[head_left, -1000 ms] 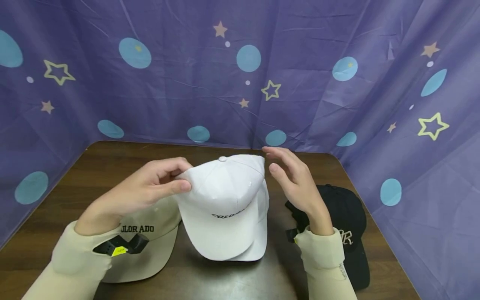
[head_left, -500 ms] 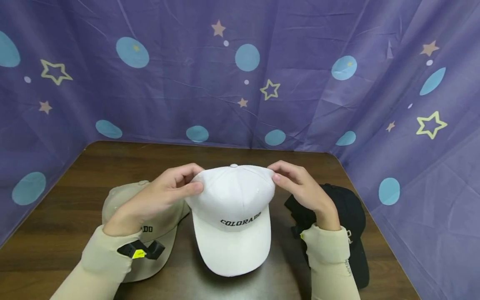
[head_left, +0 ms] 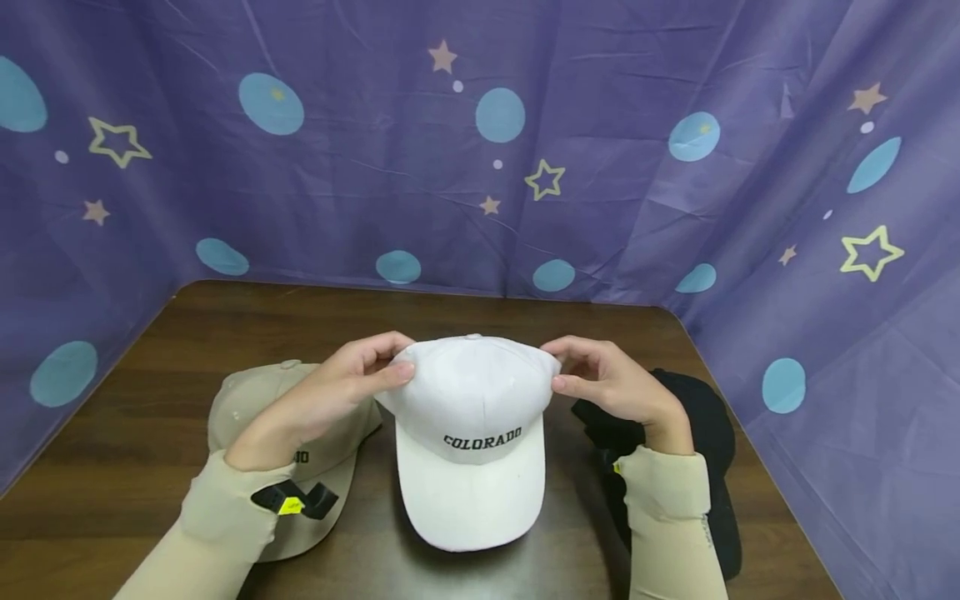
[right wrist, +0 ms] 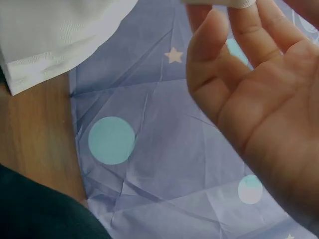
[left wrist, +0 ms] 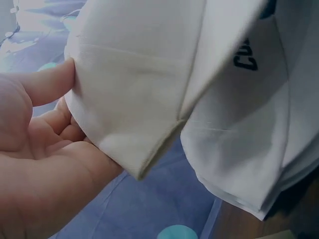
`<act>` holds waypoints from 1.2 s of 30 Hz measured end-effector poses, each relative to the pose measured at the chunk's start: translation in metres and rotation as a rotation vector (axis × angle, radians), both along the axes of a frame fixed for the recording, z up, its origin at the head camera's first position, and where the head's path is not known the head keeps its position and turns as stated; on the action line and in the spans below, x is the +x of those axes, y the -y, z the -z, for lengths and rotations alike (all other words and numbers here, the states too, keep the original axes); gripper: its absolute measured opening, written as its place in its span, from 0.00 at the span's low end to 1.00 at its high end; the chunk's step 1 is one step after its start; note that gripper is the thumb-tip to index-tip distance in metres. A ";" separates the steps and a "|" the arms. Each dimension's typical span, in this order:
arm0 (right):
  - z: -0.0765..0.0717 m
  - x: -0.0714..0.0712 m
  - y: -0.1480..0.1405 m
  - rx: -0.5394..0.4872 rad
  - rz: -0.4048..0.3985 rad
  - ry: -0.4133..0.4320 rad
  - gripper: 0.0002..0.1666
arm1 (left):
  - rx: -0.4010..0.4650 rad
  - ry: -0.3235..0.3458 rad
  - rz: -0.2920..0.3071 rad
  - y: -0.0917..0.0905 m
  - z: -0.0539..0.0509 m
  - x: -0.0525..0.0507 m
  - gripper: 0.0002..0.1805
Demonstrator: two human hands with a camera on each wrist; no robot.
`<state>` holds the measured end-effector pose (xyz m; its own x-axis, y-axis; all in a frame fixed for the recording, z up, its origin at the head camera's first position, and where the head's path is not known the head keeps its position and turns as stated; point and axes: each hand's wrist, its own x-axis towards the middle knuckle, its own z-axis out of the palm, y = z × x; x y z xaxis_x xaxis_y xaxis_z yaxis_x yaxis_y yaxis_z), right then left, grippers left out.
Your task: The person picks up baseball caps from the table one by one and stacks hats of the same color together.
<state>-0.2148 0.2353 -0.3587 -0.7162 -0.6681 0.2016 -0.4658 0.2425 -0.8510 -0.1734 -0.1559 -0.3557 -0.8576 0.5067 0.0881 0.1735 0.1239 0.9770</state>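
A white baseball cap (head_left: 476,392) lettered COLORADO is held up at the middle of the table, its brim toward me. My left hand (head_left: 326,400) pinches one side of its crown between thumb and fingers. At the other side my right hand (head_left: 622,392) grips the crown; in the right wrist view only a sliver of cap edge shows at the fingertips. A second white cap (left wrist: 239,144) with dark letters appears below the held one in the left wrist view. It is hidden behind the held cap in the head view.
A beige cap (head_left: 255,400) lies at left, partly behind my left forearm. At right, a black cap (head_left: 701,425) sits partly behind my right wrist. A purple star-patterned curtain (head_left: 420,183) hangs beyond the wooden table's (head_left: 225,321) back and sides.
My right hand has come in and taken hold of the cap's right side. The held cap has straightened, lowered and moved slightly right, covering the second white cap, whose brim showed earlier.
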 end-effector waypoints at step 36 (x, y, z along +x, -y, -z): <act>0.039 -0.022 0.000 0.154 0.039 0.190 0.16 | -0.212 -0.051 -0.197 -0.022 0.041 -0.015 0.20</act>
<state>-0.2370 0.2357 -0.3976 -0.7573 -0.6517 -0.0417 -0.2883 0.3910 -0.8741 -0.1888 -0.1339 -0.3969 -0.9385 0.3425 0.0435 0.1741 0.3607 0.9163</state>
